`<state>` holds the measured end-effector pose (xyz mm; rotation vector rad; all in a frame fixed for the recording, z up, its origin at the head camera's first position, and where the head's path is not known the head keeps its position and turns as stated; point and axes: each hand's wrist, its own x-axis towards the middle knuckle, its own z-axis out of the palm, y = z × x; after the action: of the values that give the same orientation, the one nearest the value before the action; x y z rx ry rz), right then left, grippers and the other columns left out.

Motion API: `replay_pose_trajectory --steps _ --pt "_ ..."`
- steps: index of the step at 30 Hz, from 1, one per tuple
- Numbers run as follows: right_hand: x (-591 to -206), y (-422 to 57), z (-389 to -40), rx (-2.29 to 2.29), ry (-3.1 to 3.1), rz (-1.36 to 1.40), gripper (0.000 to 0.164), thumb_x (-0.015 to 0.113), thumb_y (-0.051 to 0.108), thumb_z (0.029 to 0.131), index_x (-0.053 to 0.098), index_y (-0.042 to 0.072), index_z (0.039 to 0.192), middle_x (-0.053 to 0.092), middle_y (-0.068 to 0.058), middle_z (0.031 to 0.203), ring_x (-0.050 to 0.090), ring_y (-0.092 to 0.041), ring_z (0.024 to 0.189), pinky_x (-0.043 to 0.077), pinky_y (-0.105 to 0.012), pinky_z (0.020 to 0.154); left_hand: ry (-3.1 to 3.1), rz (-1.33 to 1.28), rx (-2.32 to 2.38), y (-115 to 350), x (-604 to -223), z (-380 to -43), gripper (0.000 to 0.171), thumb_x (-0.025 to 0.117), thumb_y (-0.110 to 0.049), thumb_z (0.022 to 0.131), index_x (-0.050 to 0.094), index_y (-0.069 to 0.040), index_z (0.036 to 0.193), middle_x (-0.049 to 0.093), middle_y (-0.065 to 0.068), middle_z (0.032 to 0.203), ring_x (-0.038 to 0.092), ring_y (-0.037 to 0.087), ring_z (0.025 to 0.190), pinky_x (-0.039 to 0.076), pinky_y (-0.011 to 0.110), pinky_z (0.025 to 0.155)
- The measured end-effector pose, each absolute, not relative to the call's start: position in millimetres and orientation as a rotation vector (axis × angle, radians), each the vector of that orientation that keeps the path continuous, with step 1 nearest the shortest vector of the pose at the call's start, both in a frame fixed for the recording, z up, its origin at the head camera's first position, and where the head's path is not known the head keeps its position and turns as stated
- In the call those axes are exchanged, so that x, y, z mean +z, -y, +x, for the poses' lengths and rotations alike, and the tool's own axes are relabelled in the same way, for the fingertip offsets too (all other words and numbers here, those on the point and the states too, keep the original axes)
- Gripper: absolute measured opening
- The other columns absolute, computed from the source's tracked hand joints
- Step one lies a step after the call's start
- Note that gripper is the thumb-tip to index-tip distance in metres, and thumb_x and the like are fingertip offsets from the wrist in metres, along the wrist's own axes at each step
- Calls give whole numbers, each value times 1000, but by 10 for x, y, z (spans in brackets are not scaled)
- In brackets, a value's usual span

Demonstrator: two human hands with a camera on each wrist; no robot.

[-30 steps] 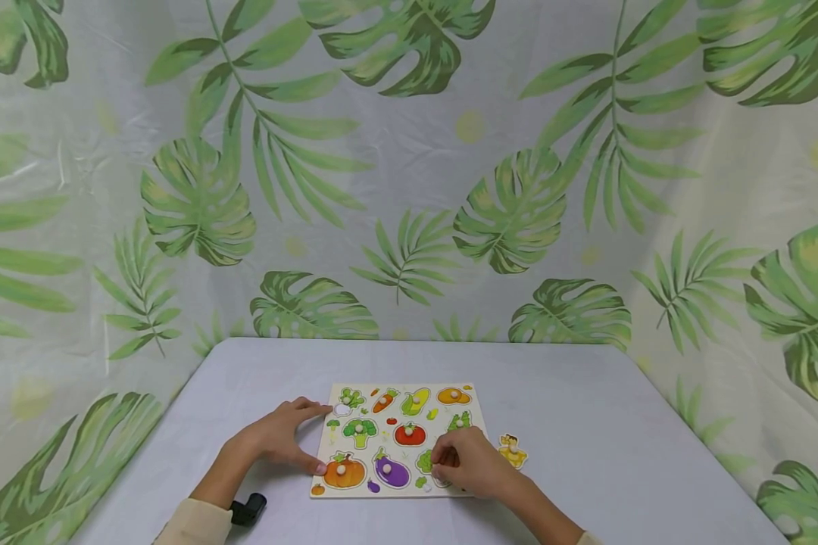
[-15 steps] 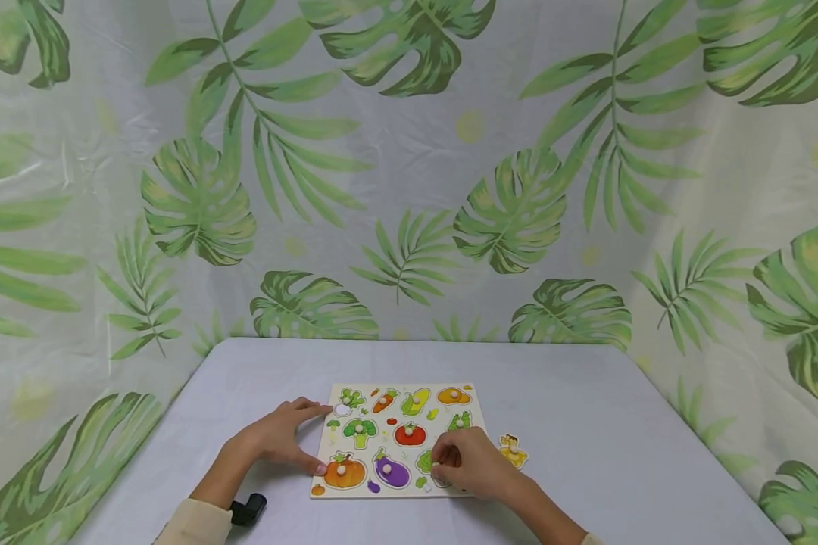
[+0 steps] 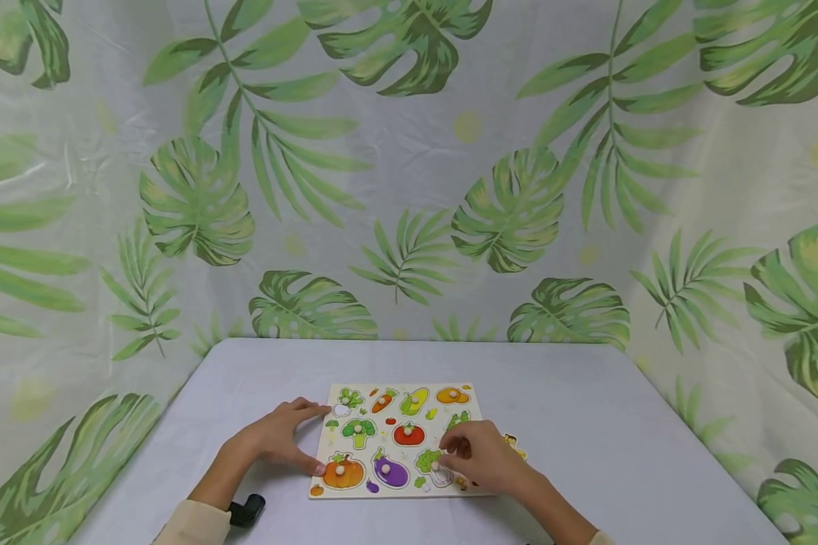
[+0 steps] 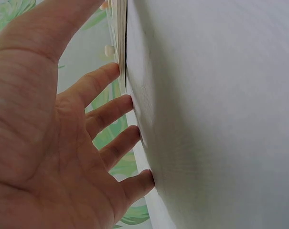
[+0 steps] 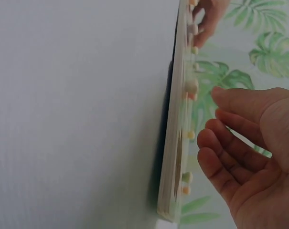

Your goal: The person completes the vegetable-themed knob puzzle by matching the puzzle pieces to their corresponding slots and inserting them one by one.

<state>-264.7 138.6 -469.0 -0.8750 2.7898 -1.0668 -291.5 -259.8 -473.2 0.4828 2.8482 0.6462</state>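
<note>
A wooden peg puzzle board (image 3: 356,493) with vegetable pieces lies on the table. My left hand (image 3: 282,435) touches its left edge with thumb and index finger, the fingers spread and fairly straight in the left wrist view. Just above the board's lower right part is my right hand (image 3: 485,456), its fingers loosely bent. In the right wrist view its fingertips (image 5: 208,160) stand apart from the pegs, holding nothing. Nearest to it sits a leafy green-and-white vegetable piece (image 3: 426,459) with a round knob. The right hand hides the board's lower right corner.
A yellow cartoon piece (image 3: 515,445) lies beside the board's right edge, partly hidden by the right hand. Pumpkin (image 3: 350,475), eggplant (image 3: 397,476) and tomato (image 3: 416,437) pieces sit in the board. A leaf-patterned curtain (image 3: 409,182) stands behind the white table (image 3: 586,409).
My right hand has let go of the leafy vegetable piece's knob and moved slightly up and right, its fingers parting. It now covers part of the yellow piece. The left hand has stayed put.
</note>
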Motion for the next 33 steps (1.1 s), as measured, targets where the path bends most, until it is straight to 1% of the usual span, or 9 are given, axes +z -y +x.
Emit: replay_pose_trajectory --steps 5,10,20,24,26,33 --pt "-4653 -1501 -2662 -1056 -2864 -876 12 80 21 91 76 13 99 68 12 89 56 -2 75 52 -20 66 -2848 482 634 2593 -4741 -2921 102 93 -61 63 52 -29 151 47 8 153 41 39 142 41 72 107" --pt "-4654 -1652 -2690 -1069 -2911 -838 12 80 17 90 77 12 100 69 10 90 57 -2 76 52 -20 66 -2845 473 629 2575 -4715 -2913 102 93 -61 63 52 -29 151 47 8 153 42 39 143 41 71 108" --pt "-4695 -1947 -2728 -1082 -2982 -797 14 83 16 86 76 11 97 70 7 88 55 -1 72 50 -20 61 -2837 463 637 2577 -4674 -2913 103 93 -61 62 53 -28 151 47 9 153 42 40 141 40 72 108" --pt "-4699 -2058 -2734 -1081 -3023 -738 17 85 15 84 76 10 98 71 5 89 55 -1 72 50 -20 62 -2833 467 645 2582 -4687 -2900 102 93 -60 63 52 -27 151 47 9 153 42 40 142 40 72 108" --pt "-4702 -2107 -2740 -1067 -3044 -690 17 86 14 83 76 12 98 71 6 88 55 -2 73 50 -20 63 -2830 468 650 2583 -4691 -2892 102 93 -59 64 52 -27 151 46 9 153 42 40 142 40 72 108" --pt "-4703 -2230 -2756 -1003 -3055 -584 18 85 17 84 77 13 99 67 9 86 55 -5 75 49 -21 64 -2834 479 653 2584 -4666 -2872 101 94 -57 64 53 -26 151 47 10 152 42 41 141 41 72 107"
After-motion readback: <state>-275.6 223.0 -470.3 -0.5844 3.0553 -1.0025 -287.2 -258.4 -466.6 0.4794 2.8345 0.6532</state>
